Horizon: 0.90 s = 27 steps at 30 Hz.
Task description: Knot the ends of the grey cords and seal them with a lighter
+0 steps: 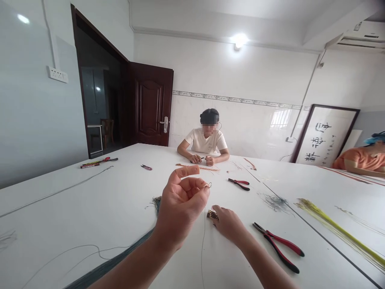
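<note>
My left hand (185,200) is raised over the white table, thumb and index finger pinching a thin wire (210,185) that ends in a small loop; a fine strand hangs below. To its right and lower, my right hand (227,222) has its fingers closed round a small dark cylinder with gold markings (212,215), near the tabletop. A bundle of dark teal strands (132,249) passes beneath my left forearm. Red-and-black pliers (281,245) lie open to the right of my right hand.
Smaller pliers (239,184), tangled wire (276,202) and yellow-green strands (339,228) lie on the table (120,208). Small snips (146,167) and more tools (98,161) are at the left. A person (207,138) sits opposite; another (361,158) sits at the far right.
</note>
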Available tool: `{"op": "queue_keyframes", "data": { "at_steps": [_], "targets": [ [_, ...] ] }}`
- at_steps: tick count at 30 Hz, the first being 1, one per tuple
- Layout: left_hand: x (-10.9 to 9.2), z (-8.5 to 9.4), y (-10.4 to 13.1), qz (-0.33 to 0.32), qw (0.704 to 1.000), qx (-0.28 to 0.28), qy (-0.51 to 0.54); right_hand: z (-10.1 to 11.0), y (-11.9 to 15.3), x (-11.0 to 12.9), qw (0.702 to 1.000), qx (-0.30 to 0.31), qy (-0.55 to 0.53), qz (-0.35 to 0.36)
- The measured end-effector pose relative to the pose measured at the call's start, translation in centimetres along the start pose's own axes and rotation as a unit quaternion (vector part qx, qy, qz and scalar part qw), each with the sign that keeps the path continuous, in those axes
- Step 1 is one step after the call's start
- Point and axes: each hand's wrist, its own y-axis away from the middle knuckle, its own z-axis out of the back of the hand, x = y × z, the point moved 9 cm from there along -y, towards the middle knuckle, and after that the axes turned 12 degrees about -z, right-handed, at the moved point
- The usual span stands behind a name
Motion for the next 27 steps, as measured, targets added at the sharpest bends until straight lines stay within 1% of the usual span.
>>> {"op": "queue_keyframes", "data": {
  "at_steps": [3,7,9,12,14,17,18,20,21,22,23,25,27],
  "targets": [
    [0.0,-0.1,0.1,-0.003,1.000,-0.003,0.007,0.0,0.1,-0.5,0.999,-0.011,-0.033,-0.006],
    [0.3,-0.4,0.2,-0.003,1.000,0.029,-0.013,0.5,0.0,-1.1,0.993,-0.021,-0.117,-0.005],
    [0.4,-0.3,0.2,-0.001,0.999,0.032,-0.021,1.3,0.1,-1.0,0.985,-0.028,-0.172,0.002],
    [0.6,-0.3,0.3,0.002,0.999,0.032,-0.024,3.8,1.1,0.2,0.960,-0.040,-0.275,0.027],
    [0.5,-0.4,0.3,-0.005,0.999,0.036,-0.018,5.9,2.4,1.4,0.935,-0.034,-0.349,0.052],
    [0.1,-0.6,0.3,-0.020,0.999,0.040,-0.007,8.3,5.1,3.5,0.895,0.009,-0.434,0.103],
    [-0.1,-0.6,0.4,-0.022,0.999,0.040,-0.003,9.0,6.1,4.2,0.871,0.031,-0.474,0.127],
    [-0.3,-0.7,0.5,-0.022,0.999,0.041,0.005,9.9,8.0,5.4,0.805,0.080,-0.562,0.171],
    [-0.3,-0.8,0.6,-0.021,0.999,0.043,0.009,10.1,8.7,5.8,0.772,0.101,-0.600,0.186],
    [-0.4,-0.9,0.7,-0.020,0.999,0.043,0.012,10.3,9.3,6.1,0.746,0.113,-0.627,0.194],
    [-0.4,-0.9,0.8,-0.018,0.999,0.045,0.015,10.3,9.7,6.3,0.734,0.119,-0.639,0.195],
    [-0.3,-1.0,0.9,-0.016,0.999,0.047,0.020,10.1,10.2,6.6,0.725,0.124,-0.651,0.186],
    [-0.2,-1.2,0.9,-0.011,0.998,0.050,0.025,9.9,10.4,7.0,0.707,0.139,-0.671,0.174]
  ]
}}
